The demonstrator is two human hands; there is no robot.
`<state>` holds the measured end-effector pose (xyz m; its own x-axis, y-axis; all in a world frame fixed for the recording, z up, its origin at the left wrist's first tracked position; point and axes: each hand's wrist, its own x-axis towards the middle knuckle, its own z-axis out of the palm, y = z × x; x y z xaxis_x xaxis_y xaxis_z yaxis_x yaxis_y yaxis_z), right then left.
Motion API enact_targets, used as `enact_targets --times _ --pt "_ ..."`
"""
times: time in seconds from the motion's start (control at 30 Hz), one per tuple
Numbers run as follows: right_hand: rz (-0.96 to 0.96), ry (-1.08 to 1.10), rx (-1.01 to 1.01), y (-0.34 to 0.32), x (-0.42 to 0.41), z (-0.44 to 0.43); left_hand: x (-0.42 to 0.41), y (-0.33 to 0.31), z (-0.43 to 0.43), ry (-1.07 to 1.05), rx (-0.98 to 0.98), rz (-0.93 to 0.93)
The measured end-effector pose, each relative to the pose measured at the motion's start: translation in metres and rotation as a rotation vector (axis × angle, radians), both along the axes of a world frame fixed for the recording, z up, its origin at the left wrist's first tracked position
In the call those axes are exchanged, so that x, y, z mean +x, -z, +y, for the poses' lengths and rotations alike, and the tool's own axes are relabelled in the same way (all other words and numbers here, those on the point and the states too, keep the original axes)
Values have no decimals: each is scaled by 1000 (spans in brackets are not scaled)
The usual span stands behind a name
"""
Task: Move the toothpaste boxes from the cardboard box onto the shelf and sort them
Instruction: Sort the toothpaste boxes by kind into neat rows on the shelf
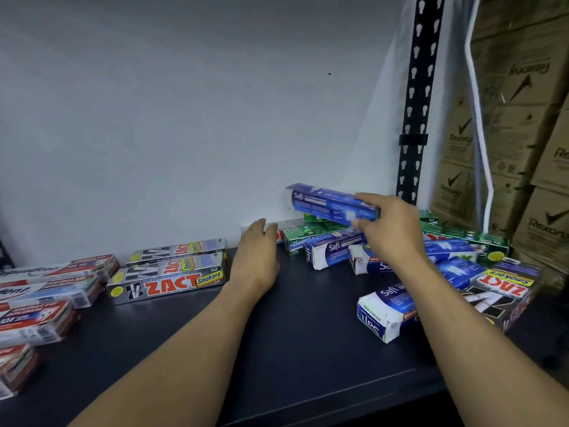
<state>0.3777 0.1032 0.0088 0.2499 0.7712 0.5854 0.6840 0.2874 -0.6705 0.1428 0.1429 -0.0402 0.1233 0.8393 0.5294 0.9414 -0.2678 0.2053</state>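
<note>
Fingers of the right hand (391, 229) grip a blue Safi box (326, 203) above the pile (332, 252). Left of the pile, the left hand (257, 257) is palm-down, fingers straight.

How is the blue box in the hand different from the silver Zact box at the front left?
The blue Safi box is held in the air by the right hand; the silver Zact box lies flat on the shelf. The Safi box is blue and white; the Zact box is silver with red letters. Both are long, thin boxes.
</note>
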Motion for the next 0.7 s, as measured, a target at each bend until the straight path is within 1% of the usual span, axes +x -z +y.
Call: enact_targets --times 0.1,0.17,0.27,0.33,0.43,0.53,0.6,0.7 --pt "61 123 55 7 6 -3 2 -3 8 -47 23 122" --pt "101 192 71 10 9 -2 3 -3 16 -56 -9 178" --pt "44 297 31 16 9 1 4 -3 21 -79 -93 189" --pt "13 339 0 19 6 0 5 -5 20 -102 -62 247" --pt "37 365 -41 21 5 -1 9 -8 15 -149 -38 313" --pt "37 366 -62 21 5 -2 10 -11 8 -178 -131 256" --pt "16 364 -74 22 5 -3 11 -13 -1 -119 -187 193" --pt "-30 352 -82 22 5 -1 14 -15 -23 -61 -177 144"
